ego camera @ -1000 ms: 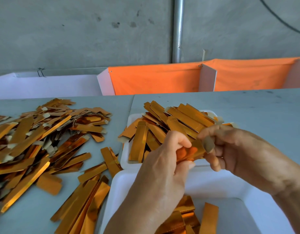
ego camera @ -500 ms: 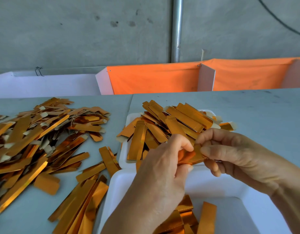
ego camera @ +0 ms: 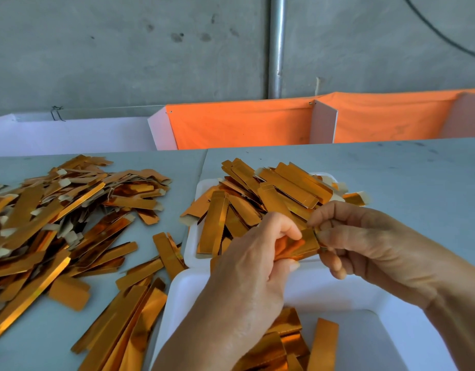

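Note:
A shiny orange-gold foil card strip (ego camera: 298, 245) is held between both hands above a white tray. My left hand (ego camera: 257, 261) grips its near part with curled fingers and thumb. My right hand (ego camera: 365, 242) pinches its far end between thumb and forefinger. Most of the strip is hidden inside the hands. Just behind them a white tray (ego camera: 201, 186) carries a heap of the same strips (ego camera: 271, 194).
A nearer white tray (ego camera: 338, 290) holds several strips (ego camera: 284, 341) at the bottom of the view. A large loose pile of strips (ego camera: 57, 215) covers the grey table (ego camera: 405, 178) on the left. Orange cloth panels (ego camera: 244, 124) and a concrete wall stand behind.
My right hand's fingers have closed further onto the strip's far end, and the pale end tab seen a second ago is now hidden. Both hands stay in the same place.

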Available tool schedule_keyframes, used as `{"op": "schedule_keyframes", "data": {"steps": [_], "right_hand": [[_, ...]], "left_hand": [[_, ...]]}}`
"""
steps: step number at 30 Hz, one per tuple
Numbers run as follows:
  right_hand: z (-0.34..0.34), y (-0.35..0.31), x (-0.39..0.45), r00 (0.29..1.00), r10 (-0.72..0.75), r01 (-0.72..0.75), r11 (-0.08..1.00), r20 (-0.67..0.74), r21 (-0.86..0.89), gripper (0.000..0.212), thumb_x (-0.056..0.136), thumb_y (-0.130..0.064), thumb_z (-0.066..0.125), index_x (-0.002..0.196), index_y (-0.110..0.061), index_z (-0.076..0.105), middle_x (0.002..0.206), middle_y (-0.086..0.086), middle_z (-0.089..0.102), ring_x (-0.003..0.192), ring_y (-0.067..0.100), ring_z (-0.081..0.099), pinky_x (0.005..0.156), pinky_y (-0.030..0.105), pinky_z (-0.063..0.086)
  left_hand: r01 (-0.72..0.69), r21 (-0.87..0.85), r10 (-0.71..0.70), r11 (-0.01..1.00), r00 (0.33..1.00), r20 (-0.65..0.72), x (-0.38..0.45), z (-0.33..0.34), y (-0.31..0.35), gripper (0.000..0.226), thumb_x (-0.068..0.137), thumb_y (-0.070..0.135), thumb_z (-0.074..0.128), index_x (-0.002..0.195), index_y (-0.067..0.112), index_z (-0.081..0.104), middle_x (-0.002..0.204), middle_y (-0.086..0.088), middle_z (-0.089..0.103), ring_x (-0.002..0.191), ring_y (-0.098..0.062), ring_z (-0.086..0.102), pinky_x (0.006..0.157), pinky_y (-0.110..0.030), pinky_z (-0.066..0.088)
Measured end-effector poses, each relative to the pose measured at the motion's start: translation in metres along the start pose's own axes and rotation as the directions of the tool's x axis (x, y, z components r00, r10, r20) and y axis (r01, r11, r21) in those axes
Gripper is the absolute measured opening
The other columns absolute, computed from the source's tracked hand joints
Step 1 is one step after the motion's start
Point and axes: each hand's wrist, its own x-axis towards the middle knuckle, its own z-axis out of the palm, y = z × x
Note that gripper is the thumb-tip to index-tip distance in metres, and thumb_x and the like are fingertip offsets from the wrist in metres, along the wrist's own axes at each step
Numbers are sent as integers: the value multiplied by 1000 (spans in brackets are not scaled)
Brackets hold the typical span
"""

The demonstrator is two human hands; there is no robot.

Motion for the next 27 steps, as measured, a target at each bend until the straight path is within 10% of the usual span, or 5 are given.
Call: {"op": "schedule_keyframes", "data": {"steps": [11,18,27], "right_hand": [[-1,3,2,1000,-17,20,985,18,-170,16,81,6,61,94,-3,57,56,10,57,47,18,52,47,20,46],[-7,7,0,992,-42,32,995,116,91,19,79,-10,63,96,-4,68,62,17,60,53,20,60,50,23,52],[-7,13,8,984,-73,35,974,164,226,45,53,-28,92,90,-11,73,58,5,57,48,13,56,46,21,49]], "left_hand": [[-48,145,45,988,999,26,1,1,1,30,94,33,53,112,48,34,97,23,47,92,0,44,65,-6,34],[-8,29,6,1000,999,51,0,-6,2,31,92,28,57,101,50,39,77,31,48,77,14,45,63,-2,36],[20,-72,-17,997,999,39,0,-6,1,33,91,26,60,108,49,43,109,25,62,104,7,55,83,-5,45]]}}
